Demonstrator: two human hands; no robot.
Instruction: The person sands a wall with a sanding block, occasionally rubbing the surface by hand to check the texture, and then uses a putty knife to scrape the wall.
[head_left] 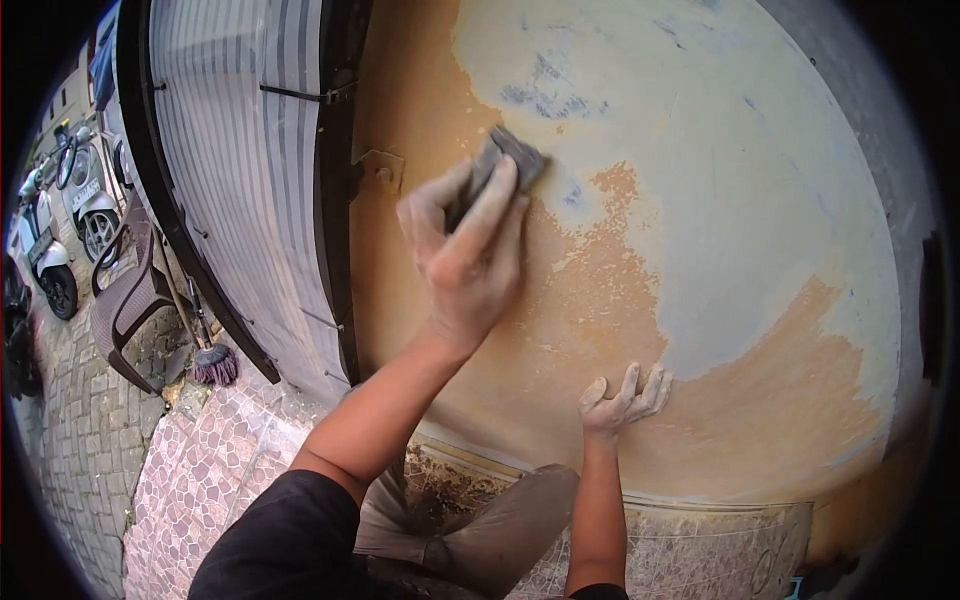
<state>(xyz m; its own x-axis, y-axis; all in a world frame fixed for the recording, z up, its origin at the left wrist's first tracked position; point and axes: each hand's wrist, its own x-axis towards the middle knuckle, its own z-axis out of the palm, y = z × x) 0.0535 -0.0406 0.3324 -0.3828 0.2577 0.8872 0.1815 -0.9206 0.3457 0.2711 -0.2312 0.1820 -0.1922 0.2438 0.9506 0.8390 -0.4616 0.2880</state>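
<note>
My left hand [465,250], dusty and slightly blurred, is closed on a dark grey piece of folded sandpaper [524,160]. It is held against the wall [570,300], where orange-tan paint borders a large pale, whitish patch [730,180]. Bluish-grey scuffs mark the patch just above and right of the sandpaper. Lower and to the right, my right hand [628,402] rests against the wall with dusty fingers apart, holding nothing. It touches the orange-tan area near the lower edge of the pale patch.
Left of the wall stands a dark-framed striped translucent panel [235,130]. Beyond it are a brown woven chair [135,300], a mop [214,364] and parked scooters [45,240]. Pinkish mosaic tiles [200,470] meet grey pavers [85,430]. My bent leg [510,530] is below.
</note>
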